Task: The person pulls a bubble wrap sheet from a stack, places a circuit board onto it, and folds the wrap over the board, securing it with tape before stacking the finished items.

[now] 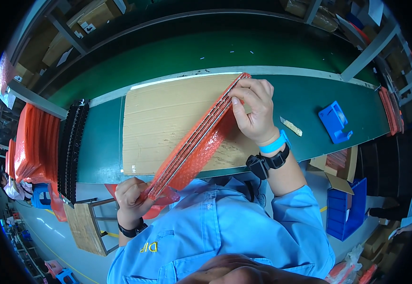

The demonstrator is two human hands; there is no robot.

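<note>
A long bundle of thin flat panels in red bubble wrap [192,163] is held on edge, slanting across the table from lower left to upper right. Several panel edges show as dark and pale lines along its top. My left hand [132,199] is closed on the near end, with loose wrap by its fingers. Thumb and fingers of my right hand [255,108] pinch the far end. Beneath the bundle lies a brown cardboard sheet [154,111], scuffed on its surface. Right of my right hand, a utility knife [291,127] rests on the green table [305,102].
A blue plastic holder [335,123] stands at the table's right. On the left are a black slotted rack [72,151] and red bubble-wrapped stacks [38,142]. A metal frame rail [300,71] runs behind the table. A blue bin [341,213] sits below right.
</note>
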